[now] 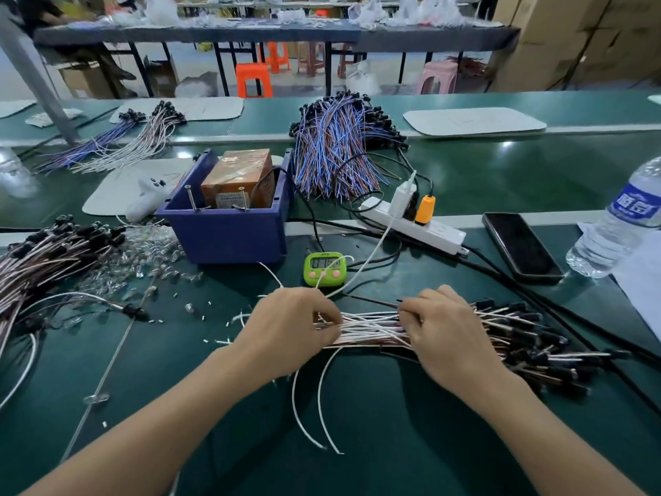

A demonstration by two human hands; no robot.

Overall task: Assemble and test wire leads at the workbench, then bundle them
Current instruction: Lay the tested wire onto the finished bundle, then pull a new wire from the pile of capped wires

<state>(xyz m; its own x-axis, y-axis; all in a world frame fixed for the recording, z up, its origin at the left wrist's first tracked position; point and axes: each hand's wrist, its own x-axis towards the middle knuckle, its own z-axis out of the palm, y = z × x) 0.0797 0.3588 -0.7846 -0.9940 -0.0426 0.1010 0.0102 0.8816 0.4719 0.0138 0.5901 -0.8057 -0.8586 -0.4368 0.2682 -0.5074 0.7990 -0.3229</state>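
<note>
The green workbench spreads under and around both hands. Far beyond them, past the raised strip of the bench, stands a large heap of blue-and-brown leads. Beyond the left hand and a little to its outer side sits a blue bin holding an orange-brown box. Well out to the left of that hand a heap of pinkish leads with black caps lies fanned over the bench edge. Between the two hands runs the bundle of wire leads, lying flat on the bench. Its bare ends are under the left hand, and its black-capped ends splay out past the right hand to that hand's outer side. The left hand has its fingers curled round the bundle's bare end and grips it. The right hand pinches the bundle near its middle with bent fingertips, palm down. Far out beyond the right hand a water bottle stands upright. Nearer to that hand a dark phone lies face up. A white power strip with an orange plug lies beyond the gap between the hands. Two loose white wires curve toward the person from under the bundle, between the forearms. Just beyond the left hand's knuckles sits a small green timer. Clear plastic pieces lie scattered beyond and left of the left hand, beside the bin.
</note>
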